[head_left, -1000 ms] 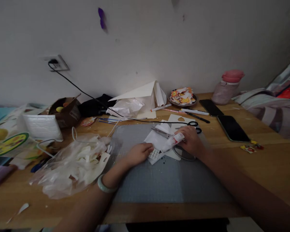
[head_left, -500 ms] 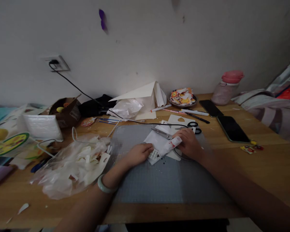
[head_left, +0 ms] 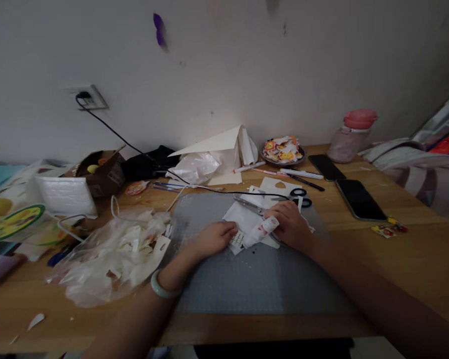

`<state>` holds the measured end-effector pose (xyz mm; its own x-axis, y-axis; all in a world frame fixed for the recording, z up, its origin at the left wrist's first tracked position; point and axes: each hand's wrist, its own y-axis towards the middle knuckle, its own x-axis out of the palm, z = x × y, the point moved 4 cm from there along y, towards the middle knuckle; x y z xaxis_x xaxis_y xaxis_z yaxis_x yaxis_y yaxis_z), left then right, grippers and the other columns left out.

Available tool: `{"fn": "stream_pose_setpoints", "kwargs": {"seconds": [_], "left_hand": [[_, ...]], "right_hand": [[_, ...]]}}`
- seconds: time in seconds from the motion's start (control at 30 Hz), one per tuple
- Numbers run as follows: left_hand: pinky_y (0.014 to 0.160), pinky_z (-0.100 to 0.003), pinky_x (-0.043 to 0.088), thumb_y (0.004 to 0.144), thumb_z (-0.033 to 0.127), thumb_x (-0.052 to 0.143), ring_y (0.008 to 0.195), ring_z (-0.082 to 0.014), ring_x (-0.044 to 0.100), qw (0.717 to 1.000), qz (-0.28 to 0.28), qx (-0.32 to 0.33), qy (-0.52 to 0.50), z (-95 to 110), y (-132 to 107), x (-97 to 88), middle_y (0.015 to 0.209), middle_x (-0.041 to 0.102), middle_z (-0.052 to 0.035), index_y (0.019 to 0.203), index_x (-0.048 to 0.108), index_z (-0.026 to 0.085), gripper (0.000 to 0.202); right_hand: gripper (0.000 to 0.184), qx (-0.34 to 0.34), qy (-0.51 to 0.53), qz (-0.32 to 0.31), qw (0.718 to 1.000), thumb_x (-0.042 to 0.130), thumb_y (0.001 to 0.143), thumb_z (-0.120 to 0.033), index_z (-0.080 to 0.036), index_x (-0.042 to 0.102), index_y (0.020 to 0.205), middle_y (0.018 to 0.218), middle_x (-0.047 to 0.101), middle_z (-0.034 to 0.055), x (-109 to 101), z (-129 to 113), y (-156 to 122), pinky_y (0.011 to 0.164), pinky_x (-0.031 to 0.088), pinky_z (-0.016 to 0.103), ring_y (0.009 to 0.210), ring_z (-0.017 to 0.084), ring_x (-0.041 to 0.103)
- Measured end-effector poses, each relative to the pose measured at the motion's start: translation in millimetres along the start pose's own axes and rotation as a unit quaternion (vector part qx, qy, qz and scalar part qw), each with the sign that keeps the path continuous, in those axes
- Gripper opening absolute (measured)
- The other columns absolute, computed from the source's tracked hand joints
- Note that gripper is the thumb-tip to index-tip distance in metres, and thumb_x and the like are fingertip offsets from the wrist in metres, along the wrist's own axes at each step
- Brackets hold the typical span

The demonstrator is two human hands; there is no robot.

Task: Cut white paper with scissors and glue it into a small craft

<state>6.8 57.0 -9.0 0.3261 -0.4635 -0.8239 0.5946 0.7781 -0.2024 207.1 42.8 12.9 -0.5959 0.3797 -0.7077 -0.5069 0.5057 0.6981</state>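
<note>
My left hand (head_left: 217, 236) has its fingers closed at the left edge of a white paper piece (head_left: 239, 218), beside a small printed grid (head_left: 238, 240). My right hand (head_left: 292, 223) is closed round a white tube with red print (head_left: 268, 226), tilted with its narrower end toward the lower left, over the paper. Metal scissors (head_left: 249, 205) lie partly under the right hand, which hides much of them. Black-handled scissors (head_left: 304, 197) rest just behind that hand. White card scraps (head_left: 279, 183) and a grey cutting mat (head_left: 228, 289) are beneath.
A clear plastic bag of scraps (head_left: 112, 269) lies at left. A black cable (head_left: 205, 186) crosses behind the hands. Markers (head_left: 302, 174), a bowl of cutouts (head_left: 283, 150), two phones (head_left: 360, 199) and a pink-lidded bottle (head_left: 349, 137) stand or lie at the back and right.
My right hand has tipped the white tube, its end swinging down and left over the paper. The left hand stays in place on the paper.
</note>
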Motion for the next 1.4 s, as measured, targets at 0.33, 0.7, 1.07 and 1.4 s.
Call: {"fn": "stream_pose_setpoints", "kwargs": {"seconds": [0.33,0.7,1.07,1.4], "left_hand": [[0.064,-0.025,0.035,0.091,0.033,0.031,0.069,-0.0157,0.053,1.0,-0.001,0.003,0.004,-0.7,0.1,0.8,0.072,0.057,-0.002,0.073,0.051,0.018,0.03],[0.063,-0.025,0.035,0.091,0.034,0.03,0.067,-0.0158,0.051,1.0,0.0,0.015,-0.009,-0.8,1.2,1.6,0.069,0.054,-0.0017,0.071,0.049,0.018,0.031],[0.063,-0.026,0.033,0.087,0.035,0.033,0.066,-0.0157,0.047,0.996,0.012,0.009,-0.087,-1.5,-0.4,-0.5,0.066,0.05,-0.0001,0.068,0.048,0.018,0.03],[0.047,-0.023,0.024,0.081,0.049,0.043,0.047,-0.0097,0.033,0.922,0.071,-0.008,-0.379,-11.7,3.1,10.6,0.05,0.036,0.0059,0.061,0.04,0.019,0.036]], "right_hand": [[0.017,-0.008,-0.017,0.003,1.0,0.048,0.078,-0.011,-0.019,0.06,0.086,0.081,0.063,0.0047,-3.4,3.6,0.4,0.074,0.036,0.034,0.08,0.021,0.051],[0.013,-0.003,-0.05,0.019,0.999,0.047,0.081,-0.015,-0.019,0.058,0.086,0.082,0.064,0.0051,-8.0,13.3,0.9,0.073,0.037,0.034,0.079,0.021,0.052],[0.011,0.059,-0.022,0.015,0.998,0.048,0.079,-0.018,-0.019,0.058,0.084,0.081,0.063,0.0054,-8.9,23.4,-0.6,0.073,0.038,0.034,0.079,0.021,0.053],[0.03,0.399,0.165,0.042,0.901,0.056,0.071,-0.034,-0.02,0.051,0.097,0.09,0.062,0.0065,-5.5,43.5,-6.1,0.073,0.045,0.035,0.082,0.023,0.057]]}}
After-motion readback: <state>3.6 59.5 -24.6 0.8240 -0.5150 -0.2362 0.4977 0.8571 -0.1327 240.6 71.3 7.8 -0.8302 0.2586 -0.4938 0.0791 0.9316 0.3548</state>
